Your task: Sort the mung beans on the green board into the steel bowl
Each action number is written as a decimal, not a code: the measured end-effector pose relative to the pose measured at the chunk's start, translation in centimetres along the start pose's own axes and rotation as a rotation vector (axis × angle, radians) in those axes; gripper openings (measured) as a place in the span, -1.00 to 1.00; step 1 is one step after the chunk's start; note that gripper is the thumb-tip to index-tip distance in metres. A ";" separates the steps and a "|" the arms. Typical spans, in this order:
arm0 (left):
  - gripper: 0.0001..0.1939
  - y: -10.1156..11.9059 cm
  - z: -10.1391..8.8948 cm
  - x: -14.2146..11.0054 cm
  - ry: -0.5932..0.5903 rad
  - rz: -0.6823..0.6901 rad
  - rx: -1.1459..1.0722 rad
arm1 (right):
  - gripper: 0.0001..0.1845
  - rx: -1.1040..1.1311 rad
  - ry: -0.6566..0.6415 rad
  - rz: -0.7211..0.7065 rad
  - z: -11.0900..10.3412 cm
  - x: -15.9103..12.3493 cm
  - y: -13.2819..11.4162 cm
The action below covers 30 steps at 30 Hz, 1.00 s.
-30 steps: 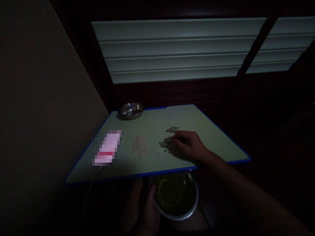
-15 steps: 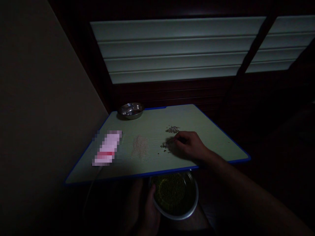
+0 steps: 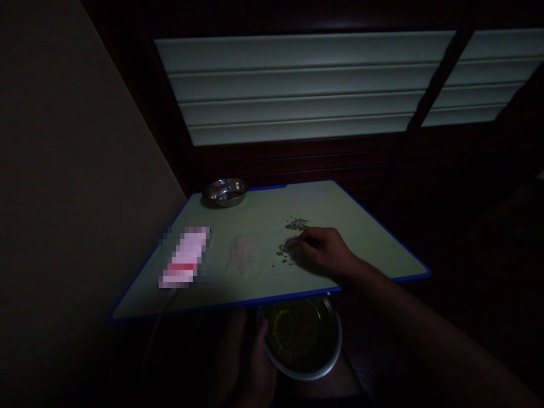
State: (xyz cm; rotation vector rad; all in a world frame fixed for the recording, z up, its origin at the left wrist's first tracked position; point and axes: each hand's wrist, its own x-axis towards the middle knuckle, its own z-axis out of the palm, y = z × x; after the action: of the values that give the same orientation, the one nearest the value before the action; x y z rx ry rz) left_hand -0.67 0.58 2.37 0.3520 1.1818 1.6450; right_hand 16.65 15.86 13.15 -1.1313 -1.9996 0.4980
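Note:
My left hand grips the left rim of a metal bowl, thumb over the edge. Inside the bowl lie many small green beans, probably mung beans. Above the table my right hand is closed in a pinch on what looks like a small spoon, its shiny head pointing left. Around the spoon's head lie several loose beans. Just beyond the hand is a small pile of mixed dark and pale grains. To the left spreads a heap of pale, rice-like grains.
The pale folding-type table has a blue edge. A shallow steel bowl stands at its back left corner. A blurred-out phone-like object with a cable lies at the left. Behind is a slatted dark-framed panel; the room is dim.
My right hand and the spoon have shifted very slightly left, near the loose beans. My left hand and the bowl stay as they were.

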 end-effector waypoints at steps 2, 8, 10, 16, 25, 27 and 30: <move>-0.30 -0.2 -0.2 0.1 0.003 0.020 -0.001 | -0.81 0.004 0.010 0.000 0.0 0.0 0.0; -0.28 -0.5 -0.3 0.1 -0.005 -0.044 -0.015 | -0.83 0.032 0.007 0.002 0.0 0.0 0.1; -0.26 -0.5 -0.3 0.0 -0.013 -0.022 -0.009 | -0.83 0.031 -0.008 0.003 0.0 0.0 0.2; -0.28 0.2 0.0 -0.2 -0.055 -0.011 0.000 | -0.83 0.003 -0.010 0.012 0.1 0.0 0.1; -0.34 -0.4 -0.6 0.0 -0.001 0.029 0.022 | -0.81 0.005 0.003 0.007 0.1 0.0 0.2; -0.31 -0.4 -0.6 0.0 -0.015 0.010 -0.001 | -0.81 0.013 -0.008 0.021 0.1 0.0 0.1; -0.26 -0.7 -0.7 0.2 -0.018 -0.022 -0.036 | -0.82 0.004 -0.032 0.053 0.2 0.0 0.0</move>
State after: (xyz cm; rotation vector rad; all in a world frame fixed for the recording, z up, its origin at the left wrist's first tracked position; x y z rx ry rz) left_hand -0.87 0.35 1.35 0.3293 1.1375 1.6383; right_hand 16.49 15.87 13.09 -1.1829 -1.9990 0.5501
